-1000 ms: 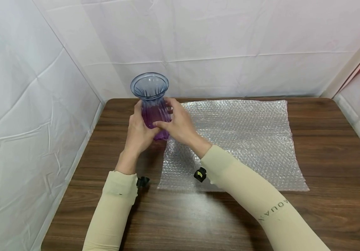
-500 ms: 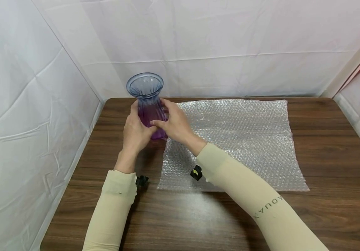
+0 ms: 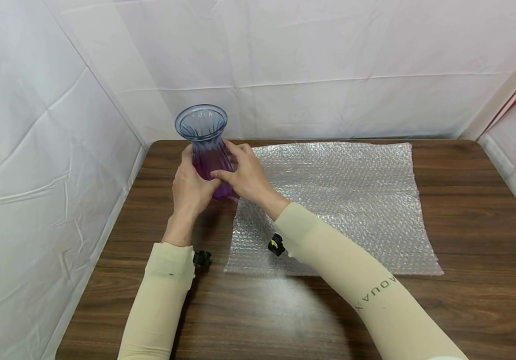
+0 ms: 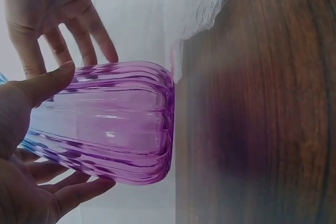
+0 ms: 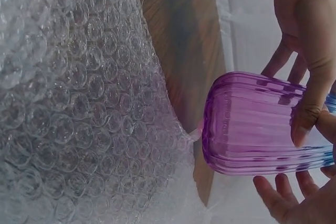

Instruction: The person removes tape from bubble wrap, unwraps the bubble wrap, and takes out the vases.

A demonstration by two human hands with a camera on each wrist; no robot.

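A fluted glass vase (image 3: 215, 159), blue at its flared rim and purple at its base, is upright between both hands at the table's back left. My left hand (image 3: 189, 189) holds its left side, fingers curled round it. The right hand (image 3: 250, 177) grips the opposite side, with its thumb across the front of the glass. In the left wrist view the purple base (image 4: 131, 124) shows a gap above its reflection on the wood. A sheet of bubble wrap (image 3: 343, 195) lies flat just right of the vase; its left edge comes close to the base (image 5: 231, 124).
The dark wooden table (image 3: 249, 320) runs up to a white cloth wall (image 3: 307, 60) at the back. Another white cloth wall (image 3: 19, 200) stands along the left side. Small black devices (image 3: 276, 245) sit at both wrists.
Both hands have carried the vase slightly to the left, away from the bubble wrap's middle. Their hold looks the same, and the bubble wrap stays in place.
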